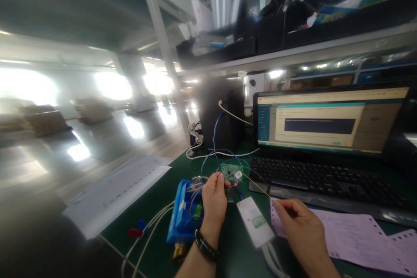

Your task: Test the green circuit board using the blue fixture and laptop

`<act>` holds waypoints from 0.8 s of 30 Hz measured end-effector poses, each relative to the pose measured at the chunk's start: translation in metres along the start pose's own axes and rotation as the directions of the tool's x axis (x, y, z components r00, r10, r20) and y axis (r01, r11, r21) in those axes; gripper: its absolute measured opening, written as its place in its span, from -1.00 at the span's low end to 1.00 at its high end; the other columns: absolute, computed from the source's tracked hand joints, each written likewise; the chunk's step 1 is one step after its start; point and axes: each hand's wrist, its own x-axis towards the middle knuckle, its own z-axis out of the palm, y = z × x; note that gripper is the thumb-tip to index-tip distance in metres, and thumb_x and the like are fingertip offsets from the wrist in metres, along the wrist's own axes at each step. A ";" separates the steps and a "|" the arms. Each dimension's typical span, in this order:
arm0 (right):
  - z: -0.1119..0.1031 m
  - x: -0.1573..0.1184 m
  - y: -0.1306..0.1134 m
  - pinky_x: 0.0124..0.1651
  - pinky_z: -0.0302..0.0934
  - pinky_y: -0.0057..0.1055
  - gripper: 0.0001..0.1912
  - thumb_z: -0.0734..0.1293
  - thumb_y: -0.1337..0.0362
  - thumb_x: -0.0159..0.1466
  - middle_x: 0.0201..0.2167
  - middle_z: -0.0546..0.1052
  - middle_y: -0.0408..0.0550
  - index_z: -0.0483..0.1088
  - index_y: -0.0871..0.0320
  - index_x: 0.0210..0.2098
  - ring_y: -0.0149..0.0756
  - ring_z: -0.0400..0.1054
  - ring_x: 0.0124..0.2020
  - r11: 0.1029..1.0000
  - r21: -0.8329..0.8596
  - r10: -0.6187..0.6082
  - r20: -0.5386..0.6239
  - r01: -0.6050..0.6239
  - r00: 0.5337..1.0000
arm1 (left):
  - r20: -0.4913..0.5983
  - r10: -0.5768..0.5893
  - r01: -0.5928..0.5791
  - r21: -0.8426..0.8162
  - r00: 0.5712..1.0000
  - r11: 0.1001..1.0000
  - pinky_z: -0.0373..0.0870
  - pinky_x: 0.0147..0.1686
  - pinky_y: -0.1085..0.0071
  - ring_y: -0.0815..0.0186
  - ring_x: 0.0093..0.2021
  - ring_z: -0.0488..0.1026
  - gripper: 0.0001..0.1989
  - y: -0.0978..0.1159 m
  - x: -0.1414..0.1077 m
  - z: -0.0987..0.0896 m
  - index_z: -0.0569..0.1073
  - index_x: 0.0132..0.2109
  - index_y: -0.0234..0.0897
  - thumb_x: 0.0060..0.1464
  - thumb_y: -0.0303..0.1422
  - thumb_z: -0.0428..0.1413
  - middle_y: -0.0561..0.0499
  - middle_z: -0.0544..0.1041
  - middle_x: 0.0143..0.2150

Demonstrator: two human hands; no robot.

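Note:
My left hand (215, 195), with a black band on its wrist, grips a green circuit board (230, 171) by its near left edge. A thin yellow wire (257, 183) runs from the board to my right hand (298, 221), whose thumb and forefinger pinch its end. Just left of my left hand lies a blue housing (178, 210) with wires, a green cylindrical part (197, 211) inside it and a brass fitting (179, 252) below. Between my hands rests a white flat box (256, 221) with a green label and a cable at its near end.
Pink perforated sheets (355, 234) lie under and beside my right hand. Behind stand a black keyboard (309, 178), a lit monitor (319, 121) and a black computer case (218, 126). White papers (130, 186) overlap the left table edge. Red and blue connectors (134, 233) lie on white cables.

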 end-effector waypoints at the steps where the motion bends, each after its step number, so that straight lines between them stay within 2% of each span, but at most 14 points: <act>1: 0.000 0.000 0.000 -0.28 0.09 -0.68 -0.49 0.25 -0.14 0.11 -0.35 0.35 -0.11 0.43 0.23 -0.36 -0.58 0.23 -0.33 1.000 0.002 0.003 -0.001 -0.003 1.000 | -0.001 0.002 -0.002 -0.001 1.000 1.000 0.25 -0.33 0.44 0.40 -0.42 0.35 -0.64 0.000 0.000 0.000 0.37 -0.30 -0.31 0.16 -0.10 -0.10 0.05 0.43 -0.44; 24: 0.001 -0.001 -0.002 -0.28 0.10 -0.69 -0.47 0.24 -0.14 0.13 -0.34 0.35 -0.07 0.42 0.27 -0.35 -0.56 0.22 -0.34 1.000 0.007 0.010 0.008 -0.010 1.000 | 0.000 0.020 -0.020 0.018 1.000 1.000 0.23 -0.34 0.44 0.41 -0.43 0.33 -0.63 0.002 0.000 -0.001 0.37 -0.34 -0.32 0.18 -0.10 -0.11 0.06 0.42 -0.46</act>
